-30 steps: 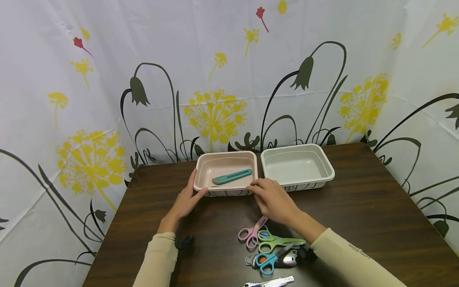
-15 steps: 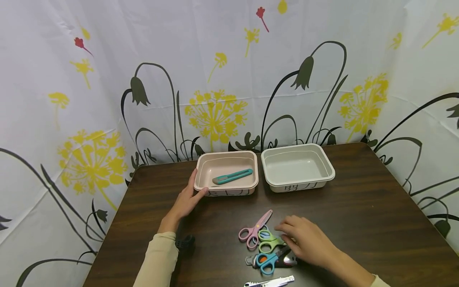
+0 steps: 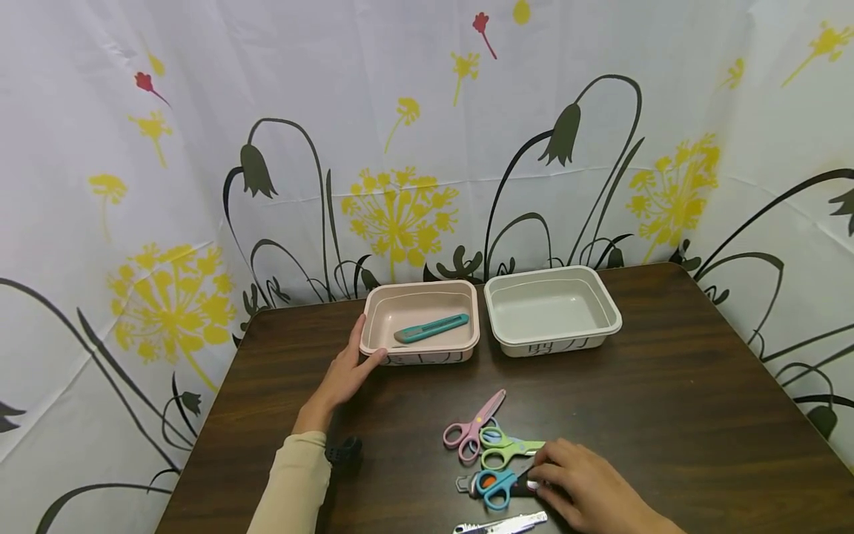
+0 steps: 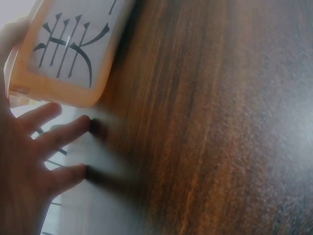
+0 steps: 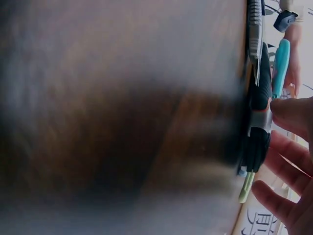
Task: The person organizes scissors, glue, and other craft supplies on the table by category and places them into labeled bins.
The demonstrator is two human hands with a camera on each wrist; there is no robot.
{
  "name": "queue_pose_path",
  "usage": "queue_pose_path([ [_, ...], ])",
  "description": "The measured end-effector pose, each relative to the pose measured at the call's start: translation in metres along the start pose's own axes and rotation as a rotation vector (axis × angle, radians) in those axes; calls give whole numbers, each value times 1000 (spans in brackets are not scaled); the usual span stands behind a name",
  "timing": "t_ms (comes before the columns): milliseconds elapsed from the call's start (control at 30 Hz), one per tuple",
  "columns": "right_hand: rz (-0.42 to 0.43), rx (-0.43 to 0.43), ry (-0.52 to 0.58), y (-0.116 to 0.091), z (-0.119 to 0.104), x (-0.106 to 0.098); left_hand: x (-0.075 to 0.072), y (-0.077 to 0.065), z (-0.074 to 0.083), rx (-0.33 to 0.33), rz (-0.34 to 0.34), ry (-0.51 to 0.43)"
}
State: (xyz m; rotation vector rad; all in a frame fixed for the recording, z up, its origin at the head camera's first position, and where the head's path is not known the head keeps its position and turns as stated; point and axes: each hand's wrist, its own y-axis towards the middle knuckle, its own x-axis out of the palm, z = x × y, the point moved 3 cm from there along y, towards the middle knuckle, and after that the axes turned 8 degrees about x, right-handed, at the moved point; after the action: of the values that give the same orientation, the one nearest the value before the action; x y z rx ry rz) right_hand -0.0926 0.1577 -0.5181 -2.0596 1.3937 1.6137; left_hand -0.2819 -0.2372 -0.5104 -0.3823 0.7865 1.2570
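Note:
My left hand [image 3: 343,378] rests on the left corner of a pale pink tray [image 3: 420,352], thumb at the front and fingers along the side. In the left wrist view its fingers are spread and mostly straight. Inside the tray lies a teal cutter knife [image 3: 432,328]. My right hand [image 3: 583,478] is at the blades of blue scissors [image 3: 495,489], which lie across a black-and-silver cutter [image 5: 260,117]. In the right wrist view, thumb and fingers are apart. Green scissors [image 3: 500,448] and pink scissors [image 3: 472,429] lie just beyond; a silver cutter knife [image 3: 503,525] lies nearer.
A white tray [image 3: 552,345] with black lettering stands to the right of the pink one. Part of a blue-purple item shows beneath the pink and green scissors. The dark wooden table [image 3: 680,415] ends at a flower-patterned curtain [image 3: 400,67] behind the trays.
My right hand has let go of the pink tray's right front corner and come back and to the right, down to the scissors and cutters. The left hand has stayed on the tray.

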Motion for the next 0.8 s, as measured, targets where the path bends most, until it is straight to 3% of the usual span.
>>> queue_pose_path([
  [367,-177,43,-9,-4,2,10,1,-1,-2,-4,3,-4],
  [500,-168,35,6,-5,1,11,1,-1,-1,-3,5,-5],
  [800,-91,-36,-83,-5,-4,12,-1,-1,0,-3,8,-4],
])
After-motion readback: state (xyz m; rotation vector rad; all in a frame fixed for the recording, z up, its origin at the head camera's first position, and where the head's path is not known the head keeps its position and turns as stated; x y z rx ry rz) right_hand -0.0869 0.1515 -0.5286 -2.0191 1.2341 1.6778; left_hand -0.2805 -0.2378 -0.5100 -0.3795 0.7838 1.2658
